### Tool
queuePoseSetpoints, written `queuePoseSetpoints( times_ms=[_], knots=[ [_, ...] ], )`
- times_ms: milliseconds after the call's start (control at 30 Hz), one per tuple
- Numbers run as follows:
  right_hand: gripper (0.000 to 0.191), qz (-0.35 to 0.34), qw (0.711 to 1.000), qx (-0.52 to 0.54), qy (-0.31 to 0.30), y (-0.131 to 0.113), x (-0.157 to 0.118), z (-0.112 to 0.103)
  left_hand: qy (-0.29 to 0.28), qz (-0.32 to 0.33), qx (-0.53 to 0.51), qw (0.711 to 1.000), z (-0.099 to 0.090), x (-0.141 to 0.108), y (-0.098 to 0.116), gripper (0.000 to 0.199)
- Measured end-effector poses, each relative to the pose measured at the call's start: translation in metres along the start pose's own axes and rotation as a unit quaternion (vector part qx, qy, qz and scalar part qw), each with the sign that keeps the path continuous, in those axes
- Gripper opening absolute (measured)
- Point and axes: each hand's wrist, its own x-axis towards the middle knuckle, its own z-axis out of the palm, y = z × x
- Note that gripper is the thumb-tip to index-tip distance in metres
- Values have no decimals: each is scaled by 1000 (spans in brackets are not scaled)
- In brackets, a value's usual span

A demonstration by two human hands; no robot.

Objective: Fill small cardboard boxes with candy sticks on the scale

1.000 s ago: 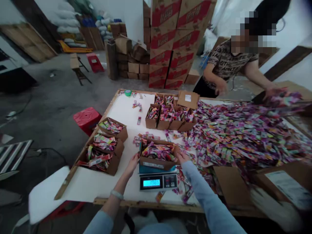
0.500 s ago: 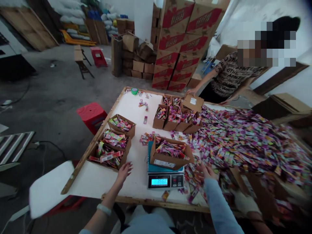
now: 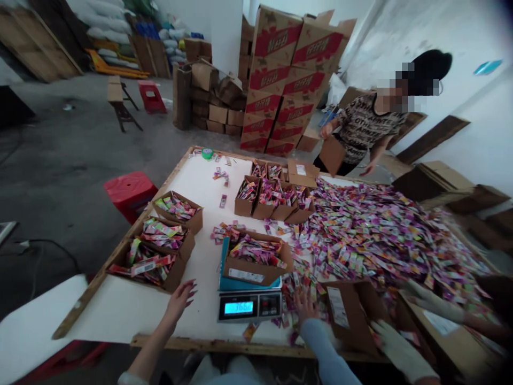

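My left hand (image 3: 181, 300) hovers over the white table (image 3: 160, 318), left of the scale, with its fingers apart and nothing in it. On the scale (image 3: 249, 306), whose display is lit, rests an open cardboard box (image 3: 256, 271) filled with small colourful packets. My right hand (image 3: 306, 303) is spread over loose packets just right of the scale. To the left stand several open boxes of packets (image 3: 176, 211).
A large heap of packets (image 3: 368, 235) covers the table's right side. Gloved hands of another person (image 3: 401, 350) work among boxes at the lower right. Across the table a person (image 3: 366, 128) holds cardboard (image 3: 332, 155). Filled boxes (image 3: 272, 200) stand at the back.
The view has shifted right. My right hand has come closer to the scale, over the packets. The person across has lifted a piece of cardboard; a box now lies right of my right hand.
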Motion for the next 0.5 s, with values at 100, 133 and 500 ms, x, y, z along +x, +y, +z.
queuePoseSetpoints(
  times_ms=[100,133,500],
  knots=[
    [57,-38,992,-117,6,9,8,33,34,-18,-7,999,0,-10,-24,32],
    [59,-43,990,-132,-1,12,16,39,47,-24,-9,999,1,-14,-32,32],
    [60,-25,993,67,-89,64,128,-17,77,-13,-50,996,49,-55,-39,32]
  ],
)
